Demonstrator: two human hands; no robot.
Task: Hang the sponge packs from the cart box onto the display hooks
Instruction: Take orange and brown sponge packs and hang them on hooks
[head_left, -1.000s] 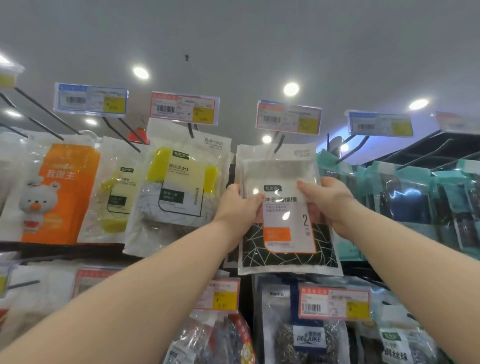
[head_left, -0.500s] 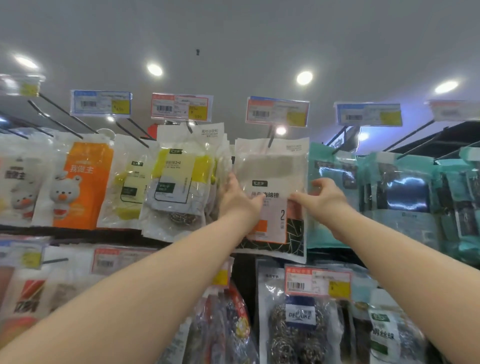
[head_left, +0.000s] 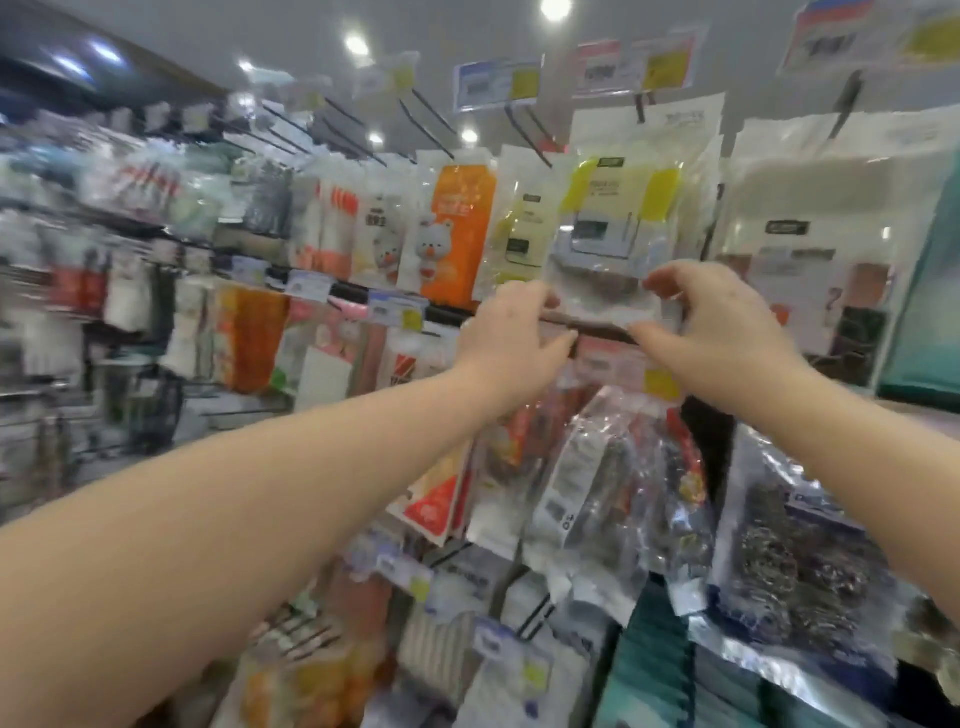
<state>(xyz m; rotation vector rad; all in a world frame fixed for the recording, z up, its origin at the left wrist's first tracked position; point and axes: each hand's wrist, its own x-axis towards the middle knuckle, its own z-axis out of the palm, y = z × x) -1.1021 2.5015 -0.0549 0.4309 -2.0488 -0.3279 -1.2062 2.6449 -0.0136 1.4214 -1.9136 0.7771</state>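
Two hands (head_left: 511, 338) (head_left: 719, 332), pinching sponge pack (head_left: 618, 208) lower corners

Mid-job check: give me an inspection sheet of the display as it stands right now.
Surface: black hook rail carrying rows of hanging packs.
Job's things: clear pack of yellow sponges hangs on a hook; white sponge pack hangs to its right; cart box not in view.
Clutter: orange pack with a white bear to the left; clear bags of steel scourers below.
Hands: left hand and right hand pinch the yellow pack's bottom edge, one at each corner.
Cables: nothing seen.
Surroundings: price tags on hook ends; ceiling spotlights; picture motion-blurred.
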